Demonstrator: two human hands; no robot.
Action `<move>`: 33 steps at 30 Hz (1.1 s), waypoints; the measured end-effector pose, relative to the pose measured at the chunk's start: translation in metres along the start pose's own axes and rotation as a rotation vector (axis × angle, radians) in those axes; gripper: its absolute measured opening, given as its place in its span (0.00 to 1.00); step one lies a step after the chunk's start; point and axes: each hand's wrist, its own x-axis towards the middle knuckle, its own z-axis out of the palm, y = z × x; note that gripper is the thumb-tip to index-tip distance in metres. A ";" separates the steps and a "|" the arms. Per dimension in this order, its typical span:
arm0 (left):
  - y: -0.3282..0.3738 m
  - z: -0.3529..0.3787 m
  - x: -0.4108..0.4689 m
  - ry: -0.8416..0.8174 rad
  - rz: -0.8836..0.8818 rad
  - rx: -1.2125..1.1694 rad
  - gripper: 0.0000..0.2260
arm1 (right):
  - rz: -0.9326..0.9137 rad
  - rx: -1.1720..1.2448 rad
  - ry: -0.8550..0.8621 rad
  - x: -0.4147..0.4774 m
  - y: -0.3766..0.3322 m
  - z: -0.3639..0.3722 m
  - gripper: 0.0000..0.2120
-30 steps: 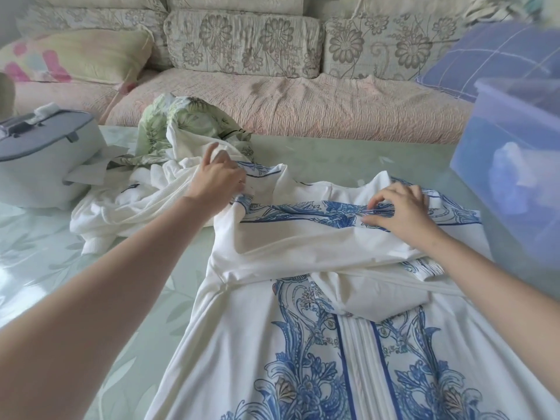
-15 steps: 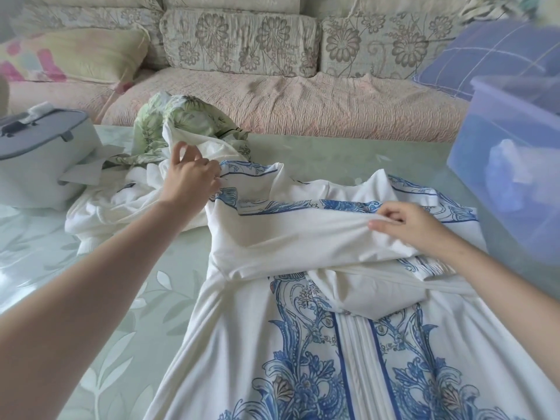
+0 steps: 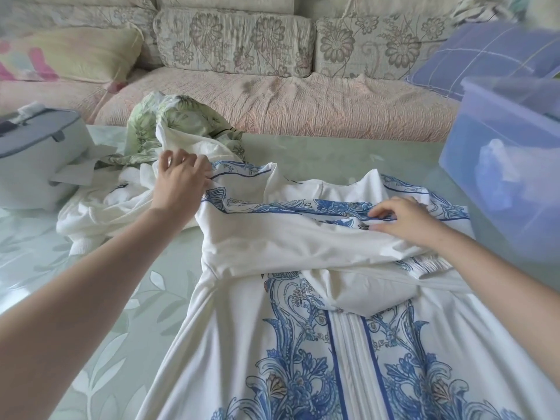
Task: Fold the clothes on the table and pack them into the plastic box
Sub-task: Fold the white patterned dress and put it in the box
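Pale-green table [image 3: 91, 313] is carrying the work. Centrally, the right hand [image 3: 406, 219] is pinching the blue-trimmed fold of the white dress [image 3: 303, 344]; the left hand [image 3: 178, 180], at 10 o'clock, is curling over its shoulder edge, whether gripping I cannot tell. Only the top is lying folded; the skirt is running unfolded toward 6 o'clock. More crumpled clothes [image 3: 142, 147] are waiting at 10 o'clock, and the plastic box [image 3: 500, 183] is standing at 2 o'clock, something pale inside.
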 end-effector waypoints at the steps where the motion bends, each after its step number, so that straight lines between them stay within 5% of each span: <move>1: 0.000 0.000 0.000 0.001 -0.002 -0.008 0.08 | -0.008 -0.076 -0.001 0.000 -0.001 0.002 0.11; 12: 0.006 0.001 -0.004 -0.010 -0.019 -0.226 0.12 | -0.054 0.032 -0.036 -0.004 -0.018 0.011 0.06; 18: 0.013 0.001 -0.004 -0.057 0.059 -0.261 0.10 | -0.045 0.232 0.064 -0.003 -0.025 0.022 0.10; 22: 0.011 0.001 -0.003 -0.014 0.002 -0.282 0.06 | 0.069 0.309 0.313 0.001 -0.018 0.014 0.08; 26: 0.017 0.007 0.001 0.055 -0.040 -0.263 0.05 | 0.111 0.089 0.457 0.007 -0.015 0.011 0.07; 33: 0.033 0.010 0.006 0.028 -0.024 -0.129 0.06 | 0.133 -0.305 0.382 0.015 -0.020 0.025 0.07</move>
